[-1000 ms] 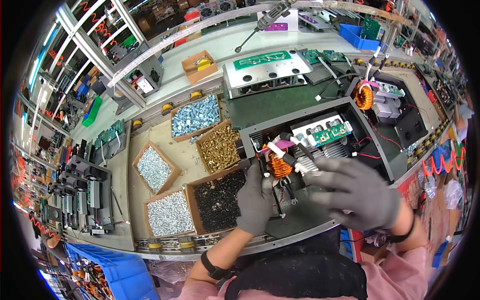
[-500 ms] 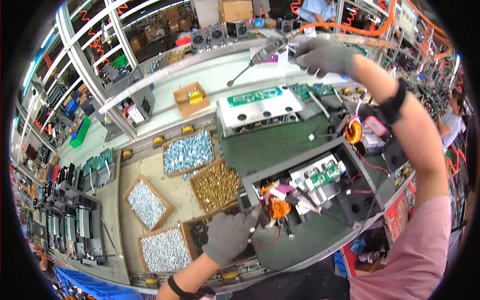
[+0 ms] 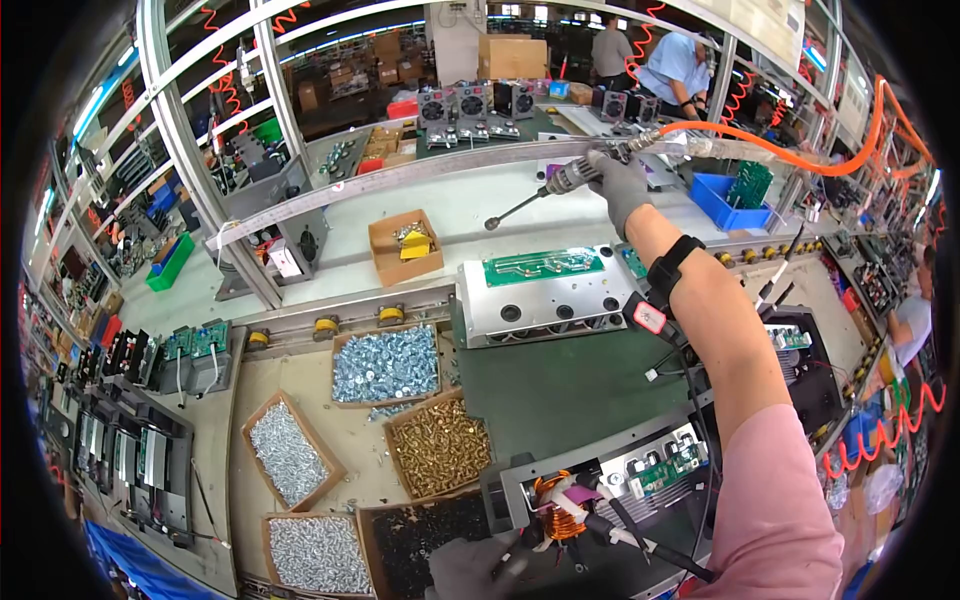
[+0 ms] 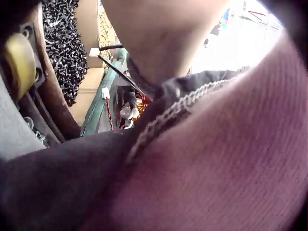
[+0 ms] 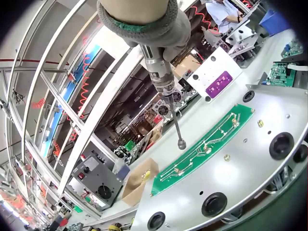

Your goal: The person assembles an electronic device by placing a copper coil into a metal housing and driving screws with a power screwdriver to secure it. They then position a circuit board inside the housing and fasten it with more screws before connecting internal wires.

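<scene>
At the rail behind the bench, my gloved right hand [image 3: 622, 188] grips a pneumatic screwdriver [image 3: 572, 178] with an orange hose [image 3: 770, 140]. Its long shaft ends in a socket tip [image 5: 181, 144], above the green circuit board [image 5: 207, 149] on a silver metal plate [image 5: 245, 168] in the right wrist view. My gloved left hand [image 3: 468, 568] is low in the head view, between the box of black screws [image 3: 410, 530] and the black chassis [image 3: 500, 505]. Its fingers are blurred and partly cut off; I cannot tell whether they hold anything. Copper coils [image 3: 563, 515] and cables sit in the chassis.
Boxes of bluish screws [image 3: 385, 362], brass screws [image 3: 440, 445] and silver screws [image 3: 288, 452] stand left of the chassis. A metal rail [image 3: 400, 178] crosses behind. At the back are a cardboard box [image 3: 405, 262] and a blue bin [image 3: 728, 208].
My right hand has left the chassis cables, reached up to the rail and taken hold of the screwdriver. My left hand has moved off the coil to beside the black screws, lower in view.
</scene>
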`<state>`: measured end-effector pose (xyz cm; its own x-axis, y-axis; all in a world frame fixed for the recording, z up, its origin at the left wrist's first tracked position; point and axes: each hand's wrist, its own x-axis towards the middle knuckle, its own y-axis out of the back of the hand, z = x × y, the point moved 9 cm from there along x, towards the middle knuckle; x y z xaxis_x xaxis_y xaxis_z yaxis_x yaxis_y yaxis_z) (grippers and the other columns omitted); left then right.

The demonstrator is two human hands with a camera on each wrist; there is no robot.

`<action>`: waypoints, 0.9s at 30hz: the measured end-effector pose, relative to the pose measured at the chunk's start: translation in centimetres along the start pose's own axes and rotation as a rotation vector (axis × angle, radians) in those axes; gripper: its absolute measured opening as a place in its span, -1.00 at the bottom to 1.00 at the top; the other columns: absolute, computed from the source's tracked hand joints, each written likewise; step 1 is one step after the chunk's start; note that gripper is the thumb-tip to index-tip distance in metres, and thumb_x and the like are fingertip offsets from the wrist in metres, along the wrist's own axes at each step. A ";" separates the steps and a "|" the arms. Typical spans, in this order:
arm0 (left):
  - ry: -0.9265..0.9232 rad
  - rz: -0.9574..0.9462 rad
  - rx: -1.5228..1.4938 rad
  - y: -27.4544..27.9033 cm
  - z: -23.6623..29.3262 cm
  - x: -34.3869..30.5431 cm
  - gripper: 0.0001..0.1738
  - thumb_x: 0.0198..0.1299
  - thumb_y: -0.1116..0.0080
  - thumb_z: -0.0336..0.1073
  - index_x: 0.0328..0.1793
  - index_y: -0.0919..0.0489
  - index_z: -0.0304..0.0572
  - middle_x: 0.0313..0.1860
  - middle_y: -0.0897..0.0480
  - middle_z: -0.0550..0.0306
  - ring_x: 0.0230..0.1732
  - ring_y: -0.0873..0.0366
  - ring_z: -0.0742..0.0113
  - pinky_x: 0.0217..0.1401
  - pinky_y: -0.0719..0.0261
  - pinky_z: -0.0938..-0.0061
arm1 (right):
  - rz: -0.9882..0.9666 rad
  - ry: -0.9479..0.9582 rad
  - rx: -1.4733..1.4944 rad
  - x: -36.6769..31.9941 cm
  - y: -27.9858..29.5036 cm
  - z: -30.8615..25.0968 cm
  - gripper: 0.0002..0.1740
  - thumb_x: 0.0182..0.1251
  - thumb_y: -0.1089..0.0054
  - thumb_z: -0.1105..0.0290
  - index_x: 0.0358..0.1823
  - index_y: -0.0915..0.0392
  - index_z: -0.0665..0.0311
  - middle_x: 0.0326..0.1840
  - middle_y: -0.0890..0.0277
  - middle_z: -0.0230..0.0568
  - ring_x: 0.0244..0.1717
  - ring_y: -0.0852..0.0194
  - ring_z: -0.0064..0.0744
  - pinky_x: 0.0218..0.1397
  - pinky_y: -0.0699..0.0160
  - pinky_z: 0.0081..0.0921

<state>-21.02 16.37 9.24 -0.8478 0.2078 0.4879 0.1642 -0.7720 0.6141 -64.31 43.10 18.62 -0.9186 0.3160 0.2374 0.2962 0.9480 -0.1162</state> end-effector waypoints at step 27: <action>-0.435 0.286 0.578 0.1 4.1 0.4 -0.80 0.00 -0.17 -0.18 -0.19 -0.62 0.26 -0.26 -0.41 0.38 -0.11 -0.39 0.40 -0.03 -0.36 0.35 | -0.353 0.421 0.452 -25.4 15.2 -27.4 -0.68 0.33 -0.11 0.17 -0.10 -0.54 0.30 -0.29 -0.54 -0.22 -0.21 -0.48 -0.30 0.01 -0.52 -0.36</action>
<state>-19.24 18.82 12.06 -0.4790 0.3570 0.8019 0.6847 -0.4198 0.5958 -29.27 50.48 37.25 -0.7333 0.0667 0.6766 -0.2219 0.9172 -0.3310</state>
